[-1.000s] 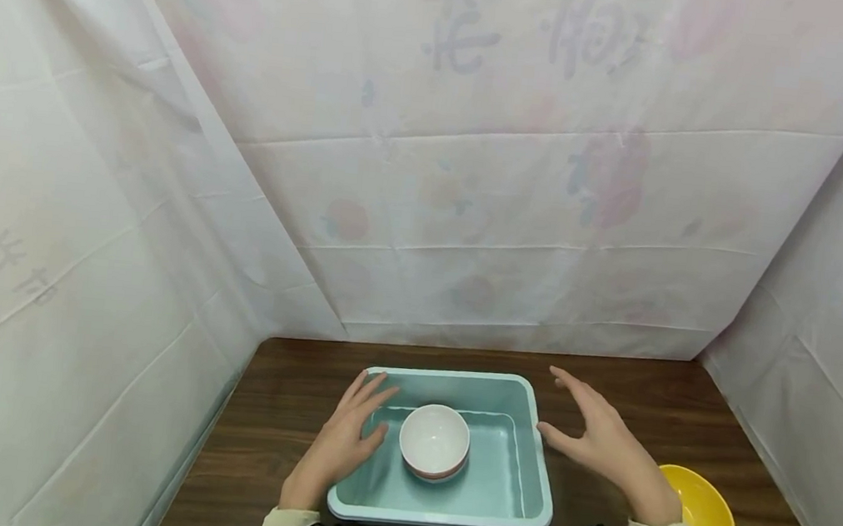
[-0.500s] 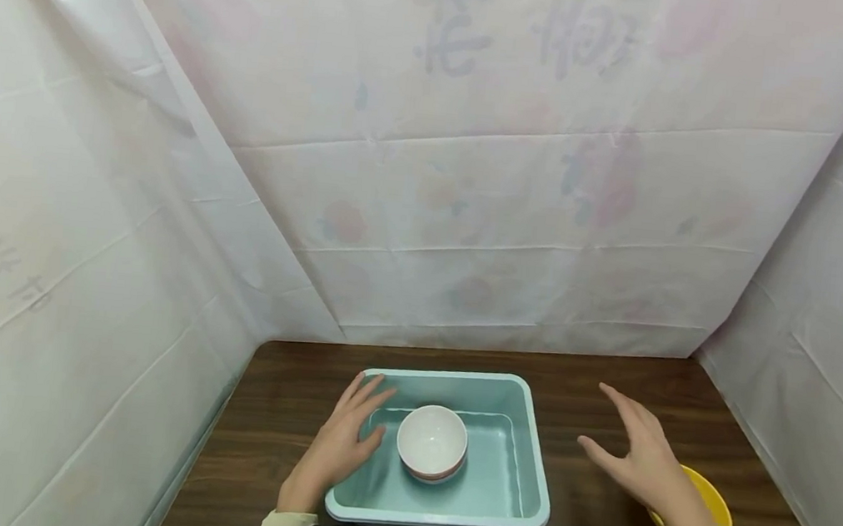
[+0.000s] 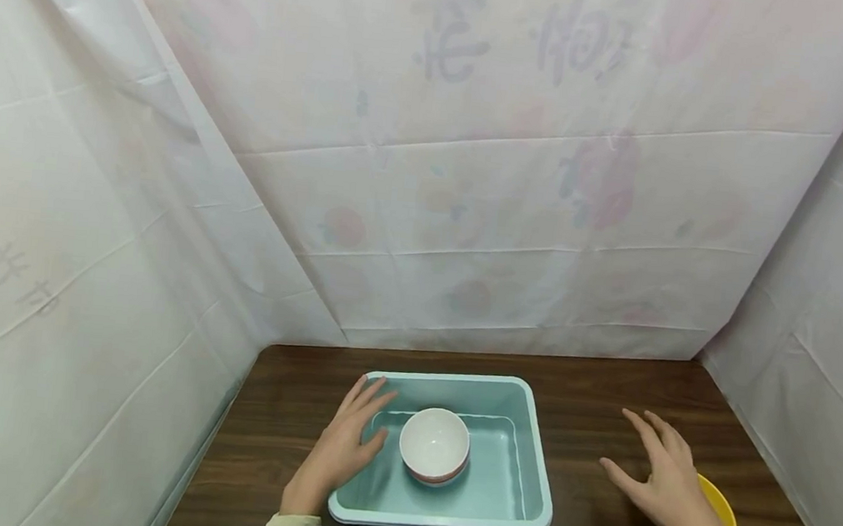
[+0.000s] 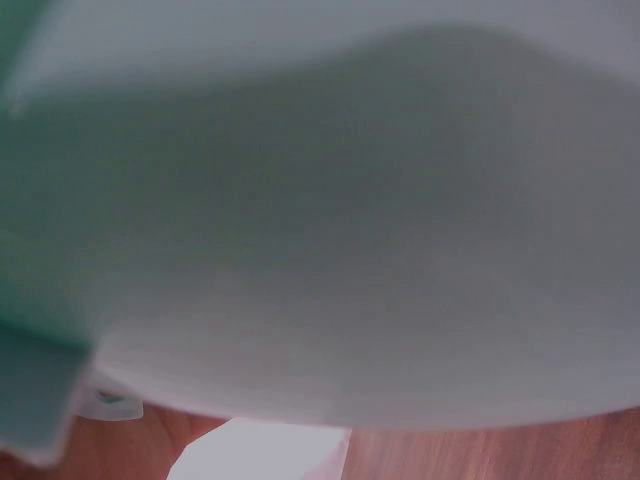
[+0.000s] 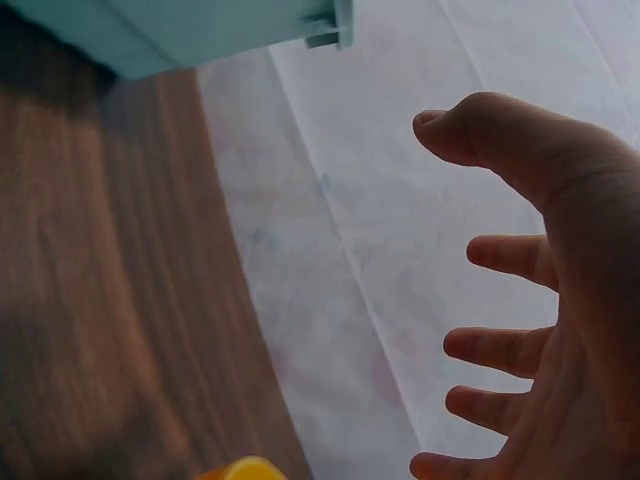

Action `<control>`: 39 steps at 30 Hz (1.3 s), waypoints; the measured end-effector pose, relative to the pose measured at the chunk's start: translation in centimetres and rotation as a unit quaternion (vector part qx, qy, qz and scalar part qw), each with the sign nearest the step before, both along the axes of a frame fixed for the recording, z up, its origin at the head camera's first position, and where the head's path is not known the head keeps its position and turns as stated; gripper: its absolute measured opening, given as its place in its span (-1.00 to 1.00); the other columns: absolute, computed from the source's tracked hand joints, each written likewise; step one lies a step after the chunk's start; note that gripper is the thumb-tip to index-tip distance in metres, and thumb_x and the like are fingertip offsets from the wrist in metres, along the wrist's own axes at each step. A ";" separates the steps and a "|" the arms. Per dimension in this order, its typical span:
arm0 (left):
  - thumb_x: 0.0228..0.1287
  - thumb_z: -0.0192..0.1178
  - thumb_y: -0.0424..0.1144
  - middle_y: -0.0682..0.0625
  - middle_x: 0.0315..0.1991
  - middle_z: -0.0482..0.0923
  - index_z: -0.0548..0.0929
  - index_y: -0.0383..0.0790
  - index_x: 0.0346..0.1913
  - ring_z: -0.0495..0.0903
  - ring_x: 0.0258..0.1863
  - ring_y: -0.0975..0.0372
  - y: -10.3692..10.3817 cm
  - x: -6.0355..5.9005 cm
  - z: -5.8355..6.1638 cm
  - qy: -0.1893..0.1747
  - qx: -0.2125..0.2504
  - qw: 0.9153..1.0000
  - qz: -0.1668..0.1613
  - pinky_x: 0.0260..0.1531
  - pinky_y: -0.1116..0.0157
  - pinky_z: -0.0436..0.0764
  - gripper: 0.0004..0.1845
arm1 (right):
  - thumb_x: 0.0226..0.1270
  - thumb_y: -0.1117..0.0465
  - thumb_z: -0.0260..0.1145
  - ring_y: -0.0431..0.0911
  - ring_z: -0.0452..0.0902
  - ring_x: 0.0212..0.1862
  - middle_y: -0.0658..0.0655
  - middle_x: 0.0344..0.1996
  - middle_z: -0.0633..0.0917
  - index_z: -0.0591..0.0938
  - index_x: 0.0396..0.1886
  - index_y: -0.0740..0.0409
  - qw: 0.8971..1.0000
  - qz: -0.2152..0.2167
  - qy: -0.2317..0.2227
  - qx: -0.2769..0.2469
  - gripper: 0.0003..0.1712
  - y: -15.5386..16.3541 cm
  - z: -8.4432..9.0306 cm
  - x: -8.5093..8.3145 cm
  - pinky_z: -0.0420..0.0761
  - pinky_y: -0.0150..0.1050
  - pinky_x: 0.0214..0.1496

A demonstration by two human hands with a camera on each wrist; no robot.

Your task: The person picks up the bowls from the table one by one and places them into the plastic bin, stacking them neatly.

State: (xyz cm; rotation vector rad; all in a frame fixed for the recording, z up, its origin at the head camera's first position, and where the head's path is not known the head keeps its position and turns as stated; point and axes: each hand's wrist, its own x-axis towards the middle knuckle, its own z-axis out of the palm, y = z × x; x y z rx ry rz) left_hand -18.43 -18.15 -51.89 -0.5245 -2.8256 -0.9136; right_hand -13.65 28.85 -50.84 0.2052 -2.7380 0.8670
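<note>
A pale teal plastic tub [image 3: 534,473] sits on the dark wooden table [image 3: 605,396]. Inside it stand stacked bowls [image 3: 434,445], white on top with a reddish one beneath. My left hand [image 3: 346,440] rests flat on the tub's left rim with straight fingers, just left of the bowls. My right hand [image 3: 662,476] hovers open over the table to the right of the tub, fingers spread, partly covering a yellow bowl [image 3: 719,506]. The left wrist view is filled by the blurred tub wall [image 4: 320,250]. In the right wrist view the spread fingers [image 5: 500,350] hold nothing.
White printed sheeting forms walls at the back [image 3: 474,176], left and right of the table. The tub's corner [image 5: 320,25] and the yellow bowl's edge [image 5: 240,468] show in the right wrist view. Bare wood lies between the tub and the right hand.
My right hand has moved rightward, away from the tub's right rim, to above the yellow bowl. The left hand and the bowls have stayed in place.
</note>
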 end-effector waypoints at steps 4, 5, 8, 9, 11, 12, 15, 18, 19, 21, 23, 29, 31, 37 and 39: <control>0.36 0.35 -0.27 0.01 0.60 0.23 0.48 -0.02 0.48 -0.06 0.67 -0.07 0.0 0.0 0.0 0.001 0.000 1.000 0.001 0.45 -0.25 0.29 -0.37 | 0.18 -0.06 0.57 0.69 0.19 0.26 0.62 0.34 0.33 0.38 0.47 0.19 1.000 -0.004 0.013 0.027 -0.05 0.4 -0.8 0.4 0.27 0.69 0.04; 0.36 0.35 -0.27 0.00 0.60 0.24 0.49 -0.02 0.48 -0.06 0.66 -0.07 0.0 0.0 0.0 0.001 0.002 1.000 0.002 0.45 -0.25 0.29 -0.37 | 0.16 -0.06 0.58 0.69 0.20 0.25 0.62 0.33 0.34 0.40 0.46 0.20 0.999 -0.005 0.018 0.031 -0.05 0.5 -1.0 0.4 0.28 0.68 0.03; 0.35 0.35 -0.28 -0.03 0.58 0.27 0.49 -0.04 0.47 -0.04 0.66 -0.10 0.1 0.1 0.1 0.009 0.001 1.000 0.002 0.43 -0.26 0.31 -0.37 | 0.14 -0.06 0.59 0.69 0.22 0.23 0.62 0.30 0.37 0.42 0.43 0.21 0.999 -0.008 0.030 0.039 -0.07 0.8 -1.5 0.5 0.28 0.66 0.04; 0.35 0.36 -0.28 -0.04 0.57 0.29 0.49 -0.04 0.47 -0.03 0.65 -0.11 0.1 0.0 0.1 0.012 0.001 1.000 0.002 0.42 -0.26 0.31 -0.37 | 0.14 -0.06 0.59 0.69 0.22 0.23 0.62 0.30 0.37 0.43 0.42 0.21 0.999 -0.010 0.031 0.039 -0.07 0.9 -1.6 0.6 0.28 0.66 0.04; 0.35 0.35 -0.28 -0.03 0.57 0.28 0.49 -0.03 0.47 -0.03 0.66 -0.09 0.1 0.0 0.1 0.011 0.001 1.000 0.003 0.43 -0.25 0.31 -0.37 | 0.15 -0.07 0.58 0.70 0.20 0.24 0.63 0.31 0.36 0.42 0.43 0.21 0.999 -0.013 0.030 0.041 -0.07 1.1 -1.9 0.7 0.26 0.67 0.03; 0.36 0.35 -0.27 -0.03 0.58 0.28 0.48 -0.02 0.48 -0.04 0.66 -0.08 0.1 0.0 0.1 0.008 0.000 1.000 0.003 0.43 -0.25 0.31 -0.37 | 0.16 -0.07 0.58 0.71 0.20 0.24 0.64 0.31 0.35 0.42 0.43 0.21 0.999 -0.015 0.030 0.042 -0.07 1.3 -2.0 0.7 0.25 0.68 0.04; 0.37 0.34 -0.26 -0.02 0.58 0.27 0.48 -0.02 0.48 -0.05 0.66 -0.07 0.1 -0.1 0.1 0.003 0.001 1.000 0.002 0.44 -0.24 0.30 -0.37 | 0.16 -0.09 0.56 0.71 0.19 0.24 0.63 0.31 0.35 0.42 0.43 0.20 0.998 -0.023 0.025 0.050 -0.07 1.7 -2.3 0.8 0.25 0.70 0.02; 0.37 0.34 -0.27 0.00 0.59 0.25 0.47 -0.01 0.49 -0.08 0.67 -0.04 0.1 -0.1 0.2 -0.006 0.002 1.000 0.002 0.46 -0.23 0.28 -0.36 | 0.18 -0.12 0.55 0.70 0.19 0.25 0.63 0.32 0.35 0.42 0.43 0.19 0.998 -0.032 0.013 0.062 -0.08 2.1 -2.5 0.8 0.27 0.73 -0.04; 0.37 0.34 -0.27 0.00 0.59 0.24 0.46 -0.01 0.49 -0.09 0.67 -0.03 0.1 -0.1 0.2 -0.009 0.004 1.000 0.002 0.47 -0.22 0.28 -0.36 | 0.20 -0.14 0.53 0.69 0.19 0.25 0.62 0.32 0.34 0.41 0.43 0.19 0.997 -0.036 0.004 0.068 -0.08 2.3 -2.5 0.8 0.28 0.74 -0.05; 0.38 0.34 -0.27 0.01 0.60 0.23 0.46 -0.02 0.49 -0.10 0.68 -0.02 0.1 0.0 0.2 -0.012 0.006 1.000 0.003 0.47 -0.22 0.27 -0.36 | 0.23 -0.18 0.50 0.70 0.17 0.27 0.63 0.34 0.32 0.40 0.44 0.20 0.996 -0.040 -0.016 0.077 -0.08 2.6 -2.6 0.7 0.27 0.75 -0.05; 0.38 0.34 -0.27 0.02 0.60 0.23 0.46 -0.02 0.49 -0.10 0.68 -0.01 0.1 0.0 0.2 -0.015 0.009 1.000 0.004 0.47 -0.22 0.27 -0.36 | 0.25 -0.21 0.47 0.70 0.15 0.27 0.63 0.35 0.30 0.39 0.44 0.21 0.995 -0.044 -0.034 0.084 -0.07 2.9 -2.7 0.7 0.27 0.75 -0.02; 0.38 0.34 -0.28 0.02 0.60 0.23 0.47 -0.02 0.49 -0.10 0.68 -0.01 0.1 0.0 0.3 -0.016 0.012 1.000 0.005 0.47 -0.22 0.27 -0.37 | 0.27 -0.24 0.45 0.69 0.12 0.29 0.66 0.36 0.26 0.37 0.45 0.20 0.993 -0.057 -0.056 0.088 -0.07 3.4 -3.1 0.8 0.20 0.77 0.02; 0.38 0.34 -0.28 0.02 0.60 0.23 0.47 -0.02 0.49 -0.09 0.68 -0.01 0.1 0.0 0.3 -0.016 0.013 1.000 0.005 0.47 -0.22 0.27 -0.37 | 0.27 -0.23 0.45 0.69 0.09 0.31 0.67 0.36 0.24 0.37 0.44 0.19 0.993 -0.059 -0.061 0.087 -0.07 3.5 -3.3 0.8 0.16 0.79 0.03; 0.38 0.34 -0.28 0.04 0.60 0.23 0.46 -0.02 0.49 -0.09 0.68 -0.01 0.1 0.1 0.2 -0.015 0.020 1.000 0.005 0.47 -0.23 0.26 -0.36 | 0.26 -0.24 0.45 0.75 -0.10 0.36 0.72 0.35 0.17 0.34 0.45 0.20 0.992 -0.061 -0.083 0.073 -0.04 4.1 -4.2 0.6 -0.01 0.85 0.02; 0.38 0.34 -0.28 0.04 0.60 0.23 0.46 -0.02 0.49 -0.10 0.68 0.00 0.1 0.1 0.2 -0.016 0.022 1.000 0.005 0.47 -0.24 0.26 -0.36 | 0.27 -0.26 0.43 0.78 -0.15 0.37 0.73 0.35 0.14 0.31 0.45 0.21 0.992 -0.060 -0.091 0.070 -0.03 4.3 -4.5 0.6 -0.06 0.86 0.02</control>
